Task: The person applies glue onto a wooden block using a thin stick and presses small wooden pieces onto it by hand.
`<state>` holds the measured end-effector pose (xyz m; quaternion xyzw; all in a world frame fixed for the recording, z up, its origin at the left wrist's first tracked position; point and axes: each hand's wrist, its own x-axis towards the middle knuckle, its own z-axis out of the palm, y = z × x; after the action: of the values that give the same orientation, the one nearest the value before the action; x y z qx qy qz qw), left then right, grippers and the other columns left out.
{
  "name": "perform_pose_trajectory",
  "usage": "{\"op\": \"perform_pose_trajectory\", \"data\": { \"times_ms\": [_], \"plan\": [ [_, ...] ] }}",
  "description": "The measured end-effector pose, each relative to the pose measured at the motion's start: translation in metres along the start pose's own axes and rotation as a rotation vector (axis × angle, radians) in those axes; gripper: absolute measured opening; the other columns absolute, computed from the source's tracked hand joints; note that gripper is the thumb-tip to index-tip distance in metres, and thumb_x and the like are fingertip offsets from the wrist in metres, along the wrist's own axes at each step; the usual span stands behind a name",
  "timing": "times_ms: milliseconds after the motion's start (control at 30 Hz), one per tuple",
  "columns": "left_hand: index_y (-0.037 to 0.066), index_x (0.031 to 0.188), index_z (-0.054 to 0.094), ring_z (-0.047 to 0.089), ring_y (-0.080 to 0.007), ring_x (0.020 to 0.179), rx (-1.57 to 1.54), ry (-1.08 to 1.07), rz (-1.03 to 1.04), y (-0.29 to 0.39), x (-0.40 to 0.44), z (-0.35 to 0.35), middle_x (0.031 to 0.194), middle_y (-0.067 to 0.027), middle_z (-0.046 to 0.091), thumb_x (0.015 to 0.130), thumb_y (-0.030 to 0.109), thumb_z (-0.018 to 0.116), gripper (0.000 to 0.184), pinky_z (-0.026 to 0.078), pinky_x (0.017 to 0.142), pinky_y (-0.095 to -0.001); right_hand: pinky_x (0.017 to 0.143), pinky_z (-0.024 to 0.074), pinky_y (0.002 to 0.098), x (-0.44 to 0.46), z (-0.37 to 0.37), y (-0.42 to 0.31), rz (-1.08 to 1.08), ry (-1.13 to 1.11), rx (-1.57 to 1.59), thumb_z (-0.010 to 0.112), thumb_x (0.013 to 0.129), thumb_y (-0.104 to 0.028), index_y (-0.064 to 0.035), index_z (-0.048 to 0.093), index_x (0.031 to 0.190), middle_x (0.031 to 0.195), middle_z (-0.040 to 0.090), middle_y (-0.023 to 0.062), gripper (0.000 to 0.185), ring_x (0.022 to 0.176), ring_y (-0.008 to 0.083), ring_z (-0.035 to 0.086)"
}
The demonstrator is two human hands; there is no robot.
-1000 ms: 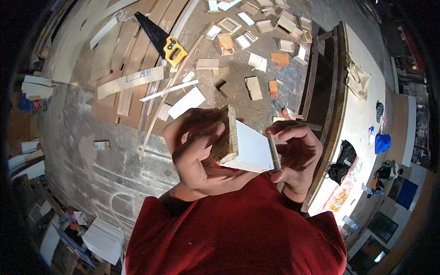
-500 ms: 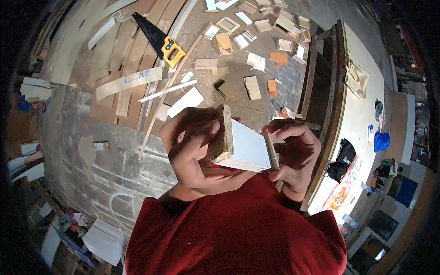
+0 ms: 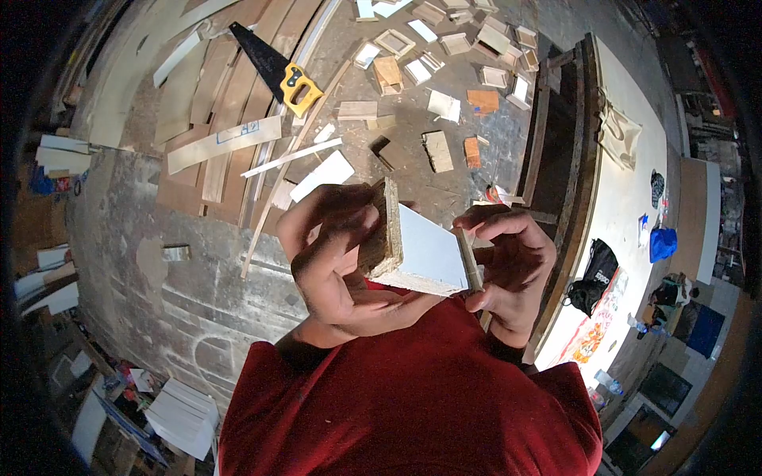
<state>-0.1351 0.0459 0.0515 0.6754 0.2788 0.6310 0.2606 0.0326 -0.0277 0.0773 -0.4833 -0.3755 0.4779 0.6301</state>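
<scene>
In front of my chest I hold a small chipboard piece point(image 3: 429, 252) with a white face and rough, tan edges. Upright end boards stand at its left and right sides. My left hand point(image 3: 333, 270) is closed round the left end board, its fingers curled behind and below. At the other side, my right hand point(image 3: 512, 262) pinches the thin right end board between thumb and fingers. My palms hide part of both ends, so I cannot tell how the boards are joined.
A yellow-handled handsaw point(image 3: 278, 71) lies on wooden planks point(image 3: 218, 170) at the upper left. Several small wooden boxes and offcuts point(image 3: 436, 151) are scattered over the floor ahead. To my right stands a white-topped table point(image 3: 627, 198) bearing a black bag point(image 3: 591, 278) and a cloth bag.
</scene>
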Motion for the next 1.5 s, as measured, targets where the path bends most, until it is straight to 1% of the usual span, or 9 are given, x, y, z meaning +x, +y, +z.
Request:
{"op": "perform_pose_trajectory", "data": {
  "times_ms": [200,400,467,600,800,967,1200,1367,1500],
  "plan": [
    [0.001,0.129,0.049,0.055,-0.0317,0.115,0.027,-0.012,0.018,-0.002,0.001,-0.001,0.131,-0.0204,0.037,0.057,0.026,0.096,0.090,0.054,0.092,-0.0386,0.094,0.0514,0.0369,0.001,-0.002,0.001,0.008,0.004,0.006,0.099,0.053,-0.020,0.0045,0.062,0.106,0.112,0.068,0.0200,0.069,0.108,0.0262,0.066],
    [0.001,0.130,0.048,0.055,-0.0318,0.115,0.175,-0.105,0.007,0.003,0.007,-0.004,0.130,-0.0213,0.038,0.057,0.027,0.096,0.091,0.053,0.092,-0.0377,0.096,0.0504,0.0369,0.002,-0.005,0.002,-0.008,-0.001,-0.018,0.099,0.053,-0.022,0.0048,0.063,0.106,0.113,0.068,0.0199,0.069,0.108,0.0255,0.066],
    [0.000,0.129,0.047,0.054,-0.0313,0.115,0.016,-0.006,-0.002,-0.003,0.003,0.004,0.130,-0.0210,0.038,0.057,0.026,0.096,0.091,0.053,0.093,-0.0381,0.096,0.0501,0.0368,0.002,-0.005,0.001,0.025,0.012,-0.010,0.099,0.053,-0.021,0.0047,0.063,0.106,0.113,0.068,0.0198,0.069,0.108,0.0256,0.066],
    [0.000,0.129,0.047,0.054,-0.0310,0.116,-0.062,-0.003,0.005,-0.004,0.005,0.005,0.130,-0.0201,0.038,0.057,0.026,0.097,0.092,0.053,0.093,-0.0387,0.096,0.0501,0.0369,0.004,-0.005,0.001,0.020,0.007,-0.001,0.099,0.053,-0.021,0.0047,0.062,0.106,0.114,0.067,0.0198,0.069,0.108,0.0256,0.066],
    [0.000,0.129,0.046,0.053,-0.0302,0.116,0.076,-0.093,0.000,-0.002,0.011,0.000,0.129,-0.0188,0.038,0.056,0.026,0.097,0.093,0.053,0.093,-0.0378,0.096,0.0502,0.0368,0.005,-0.006,0.000,0.041,0.004,0.009,0.099,0.053,-0.020,0.0047,0.062,0.106,0.114,0.067,0.0198,0.069,0.108,0.0254,0.066],
    [-0.001,0.130,0.046,0.052,-0.0303,0.118,-0.010,-0.022,0.015,-0.006,0.011,0.007,0.130,-0.0201,0.038,0.057,0.027,0.097,0.093,0.053,0.093,-0.0374,0.096,0.0505,0.0364,0.006,-0.005,0.001,0.034,0.019,0.005,0.099,0.052,-0.020,0.0052,0.062,0.106,0.113,0.068,0.0199,0.070,0.108,0.0254,0.066],
    [-0.001,0.133,0.043,0.051,-0.0307,0.120,-0.006,-0.032,0.022,-0.008,0.011,0.005,0.130,-0.0201,0.038,0.058,0.026,0.097,0.097,0.053,0.093,-0.0373,0.096,0.0507,0.0364,0.007,-0.003,0.002,0.024,0.014,-0.010,0.099,0.052,-0.018,0.0054,0.062,0.106,0.113,0.068,0.0199,0.069,0.107,0.0254,0.066],
    [-0.002,0.134,0.043,0.052,-0.0300,0.120,-0.036,-0.074,-0.038,-0.008,0.010,0.000,0.133,-0.0185,0.034,0.058,0.023,0.096,0.096,0.052,0.096,-0.0384,0.096,0.0507,0.0363,0.009,0.000,0.002,0.046,0.017,0.012,0.099,0.052,-0.015,0.0055,0.062,0.106,0.114,0.067,0.0200,0.068,0.108,0.0253,0.066],
    [-0.002,0.134,0.043,0.051,-0.0302,0.122,-0.066,-0.079,-0.002,-0.008,0.014,0.001,0.133,-0.0182,0.033,0.058,0.022,0.097,0.097,0.052,0.097,-0.0382,0.096,0.0508,0.0362,0.010,0.000,0.003,0.032,0.015,-0.003,0.099,0.052,-0.015,0.0053,0.062,0.106,0.114,0.068,0.0196,0.069,0.108,0.0251,0.066]
  ]
}}
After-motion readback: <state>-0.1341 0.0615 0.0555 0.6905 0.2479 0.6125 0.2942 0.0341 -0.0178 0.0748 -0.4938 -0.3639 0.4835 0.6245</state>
